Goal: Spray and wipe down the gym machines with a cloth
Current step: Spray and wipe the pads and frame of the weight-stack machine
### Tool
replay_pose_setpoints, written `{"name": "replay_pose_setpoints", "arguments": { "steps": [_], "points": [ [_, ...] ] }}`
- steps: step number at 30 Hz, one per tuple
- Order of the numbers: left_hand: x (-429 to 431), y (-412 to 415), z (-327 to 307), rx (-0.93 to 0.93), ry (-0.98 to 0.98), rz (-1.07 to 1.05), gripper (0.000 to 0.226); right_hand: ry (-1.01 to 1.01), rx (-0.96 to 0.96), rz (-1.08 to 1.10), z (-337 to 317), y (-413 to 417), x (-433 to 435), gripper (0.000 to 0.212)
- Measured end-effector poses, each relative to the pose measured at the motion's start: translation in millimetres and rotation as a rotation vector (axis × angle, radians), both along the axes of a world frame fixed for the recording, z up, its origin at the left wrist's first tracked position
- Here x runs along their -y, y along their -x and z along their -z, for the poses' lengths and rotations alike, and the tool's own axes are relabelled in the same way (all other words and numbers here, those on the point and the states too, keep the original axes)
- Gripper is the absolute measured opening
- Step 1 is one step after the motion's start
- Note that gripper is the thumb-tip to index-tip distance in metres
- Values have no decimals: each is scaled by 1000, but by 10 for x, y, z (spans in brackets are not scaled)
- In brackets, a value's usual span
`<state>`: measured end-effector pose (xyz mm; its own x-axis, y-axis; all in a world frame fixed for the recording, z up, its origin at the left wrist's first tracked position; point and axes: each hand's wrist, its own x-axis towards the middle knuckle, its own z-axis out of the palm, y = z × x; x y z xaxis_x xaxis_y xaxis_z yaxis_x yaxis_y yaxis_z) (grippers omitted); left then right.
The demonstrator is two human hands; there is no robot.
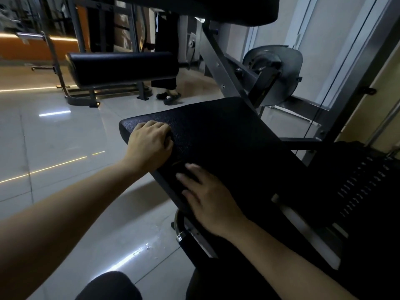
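Seat pad [216,135] of the gym machine: black, textured, tilted, centre of frame. Right hand [207,195]: fingers [192,169] lie fairly straight and spread, pressed on the pad's near edge over a dark creased patch that may be the cloth. It is black on black, so I cannot tell. Left hand [149,144]: fingers [160,127] are curled, knuckles up, at the pad's left corner — whether they clutch anything is hidden. No spray bottle in view. Droplets [148,247] on the floor tiles [54,137], lower centre, suggest spraying is done here. Judgement: wiping of this pad is under way — the roller pad [121,68], upper left, and the steel frame [218,63] look left to do.
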<state>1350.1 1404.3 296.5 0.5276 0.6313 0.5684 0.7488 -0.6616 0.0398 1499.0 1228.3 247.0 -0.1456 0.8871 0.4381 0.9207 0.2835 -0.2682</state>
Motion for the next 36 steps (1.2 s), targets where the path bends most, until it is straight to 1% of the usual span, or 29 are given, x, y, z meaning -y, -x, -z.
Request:
{"name": "replay_pose_setpoints", "arguments": {
  "steps": [2,5,8,11,15,17,20,23,26,28,32,34,36],
  "points": [
    [-4,0,-5,-19,-17,-11,37,-12,29,167,-14,-359,-116,47],
    [-5,-30,20,-7,-24,-28,35,116,59,450,-106,-875,-380,48],
    [-12,-61,17,12,-33,-39,32,157,-89,515,-211,-880,-681,50],
    [-2,-61,13,13,-54,-44,31,84,-159,449,-258,-497,-907,46],
    [-27,-32,1,43,-40,-23,30,15,-126,180,-227,0,-734,47],
    [-53,10,-2,117,-20,24,29,40,-112,61,-168,62,-403,49],
    [-71,140,-11,342,28,44,26,65,-108,-33,-24,-20,109,45],
    [-120,307,-16,570,102,-63,26,26,-10,-61,-41,-25,-2,46],
    [-212,460,3,691,170,-177,29,-11,96,-33,-166,217,-523,49],
    [-255,549,42,755,216,-197,29,-19,115,-5,-284,415,-945,50],
    [-282,634,131,898,375,-234,32,10,161,45,-604,794,-1693,51],
    [-235,616,132,983,453,-234,33,16,173,59,-722,894,-1868,49],
    [-149,579,114,1069,541,-221,31,26,166,56,-738,904,-1810,50]
  ]
}}
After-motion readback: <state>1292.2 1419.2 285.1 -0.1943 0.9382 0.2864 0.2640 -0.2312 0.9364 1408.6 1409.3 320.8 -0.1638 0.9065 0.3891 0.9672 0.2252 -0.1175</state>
